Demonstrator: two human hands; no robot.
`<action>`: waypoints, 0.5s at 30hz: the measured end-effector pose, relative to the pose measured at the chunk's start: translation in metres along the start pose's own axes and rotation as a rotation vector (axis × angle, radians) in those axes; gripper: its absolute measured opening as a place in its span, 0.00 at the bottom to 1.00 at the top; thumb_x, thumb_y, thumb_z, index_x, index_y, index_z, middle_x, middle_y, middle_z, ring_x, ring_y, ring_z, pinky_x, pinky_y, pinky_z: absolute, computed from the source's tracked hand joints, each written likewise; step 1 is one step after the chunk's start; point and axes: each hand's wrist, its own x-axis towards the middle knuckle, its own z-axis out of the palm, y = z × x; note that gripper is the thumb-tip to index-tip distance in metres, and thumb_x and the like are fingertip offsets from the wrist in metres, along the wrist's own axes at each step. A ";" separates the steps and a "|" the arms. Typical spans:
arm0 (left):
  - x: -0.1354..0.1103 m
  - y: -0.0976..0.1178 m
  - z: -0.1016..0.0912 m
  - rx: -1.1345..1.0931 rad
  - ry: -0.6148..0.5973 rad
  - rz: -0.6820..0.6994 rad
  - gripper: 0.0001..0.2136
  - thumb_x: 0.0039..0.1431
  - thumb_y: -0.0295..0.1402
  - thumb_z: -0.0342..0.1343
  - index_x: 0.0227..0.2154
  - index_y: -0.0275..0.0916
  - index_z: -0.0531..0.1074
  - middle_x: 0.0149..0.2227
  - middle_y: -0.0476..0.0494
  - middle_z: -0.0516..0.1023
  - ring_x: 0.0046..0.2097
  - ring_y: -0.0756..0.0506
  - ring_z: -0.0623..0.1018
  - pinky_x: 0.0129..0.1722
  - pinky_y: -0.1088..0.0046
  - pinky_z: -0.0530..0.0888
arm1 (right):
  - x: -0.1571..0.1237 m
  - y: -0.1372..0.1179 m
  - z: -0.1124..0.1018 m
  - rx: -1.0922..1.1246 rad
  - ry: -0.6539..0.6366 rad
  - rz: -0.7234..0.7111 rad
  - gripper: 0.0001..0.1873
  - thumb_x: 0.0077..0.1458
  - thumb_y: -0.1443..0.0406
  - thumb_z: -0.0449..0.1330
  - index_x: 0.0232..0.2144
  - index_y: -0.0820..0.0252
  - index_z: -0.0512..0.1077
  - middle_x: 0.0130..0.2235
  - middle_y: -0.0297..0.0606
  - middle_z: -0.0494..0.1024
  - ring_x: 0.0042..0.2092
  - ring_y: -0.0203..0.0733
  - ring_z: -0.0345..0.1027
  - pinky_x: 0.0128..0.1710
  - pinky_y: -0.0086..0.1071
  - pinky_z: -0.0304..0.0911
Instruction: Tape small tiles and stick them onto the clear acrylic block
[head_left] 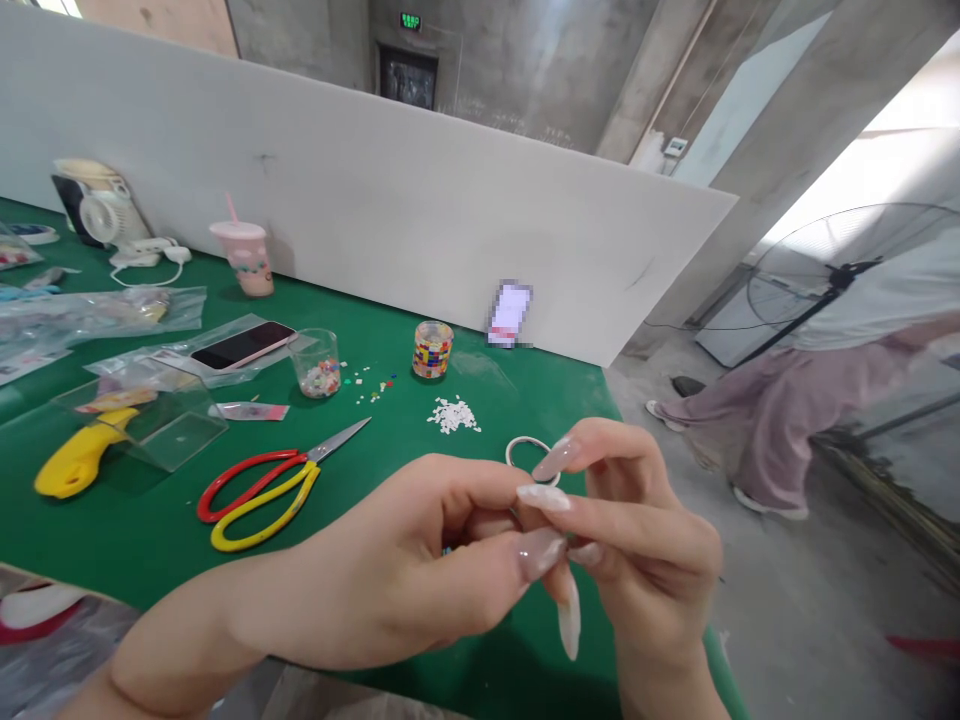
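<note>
My left hand and my right hand meet over the front of the green table, fingertips pinched together. Whatever they pinch is hidden behind the fingers and too small to name. Just beyond the right index fingertip shows a thin white ring, partly covered by the fingers; whether it touches them I cannot tell. A pile of small white chips lies past the hands. Behind it stands a round, clear container with multicoloured tiles. Scissors with red and yellow handles lie left of my hands, blades pointing away.
A clear cup of coloured chips, a phone on plastic and a yellow-handled tool beside a clear box occupy the left. A pink cup and a lit phone stand near the white partition. A person is at right.
</note>
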 end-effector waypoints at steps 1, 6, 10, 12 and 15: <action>0.001 0.001 -0.001 0.003 -0.004 -0.005 0.09 0.65 0.32 0.49 0.28 0.38 0.65 0.17 0.59 0.55 0.17 0.57 0.54 0.13 0.84 0.49 | 0.000 0.000 0.000 -0.011 0.006 -0.005 0.17 0.65 0.67 0.57 0.53 0.47 0.76 0.45 0.38 0.71 0.44 0.40 0.71 0.40 0.36 0.73; 0.003 0.004 -0.002 -0.012 -0.008 -0.060 0.07 0.59 0.32 0.54 0.26 0.39 0.65 0.16 0.59 0.56 0.16 0.57 0.54 0.11 0.84 0.50 | 0.000 0.002 0.006 0.018 0.042 0.015 0.16 0.64 0.66 0.58 0.52 0.45 0.76 0.44 0.38 0.72 0.43 0.40 0.72 0.38 0.36 0.74; 0.003 0.002 -0.001 -0.064 0.028 -0.036 0.07 0.58 0.33 0.55 0.27 0.38 0.67 0.15 0.59 0.55 0.15 0.58 0.52 0.11 0.83 0.48 | -0.001 0.003 0.008 0.080 0.053 0.030 0.16 0.64 0.66 0.58 0.51 0.47 0.77 0.44 0.38 0.71 0.44 0.40 0.71 0.41 0.36 0.74; 0.003 0.001 -0.001 -0.086 0.006 -0.018 0.05 0.58 0.31 0.55 0.27 0.38 0.68 0.16 0.60 0.54 0.16 0.58 0.52 0.12 0.83 0.48 | -0.001 0.004 0.008 0.091 0.058 0.041 0.15 0.64 0.66 0.58 0.50 0.46 0.78 0.44 0.38 0.71 0.45 0.40 0.71 0.42 0.36 0.74; 0.004 0.001 -0.002 -0.090 -0.016 -0.007 0.04 0.58 0.28 0.54 0.28 0.38 0.68 0.16 0.59 0.55 0.17 0.57 0.53 0.13 0.83 0.49 | -0.002 0.004 0.008 0.082 0.057 0.044 0.15 0.64 0.66 0.57 0.50 0.46 0.77 0.44 0.38 0.71 0.44 0.40 0.71 0.42 0.36 0.74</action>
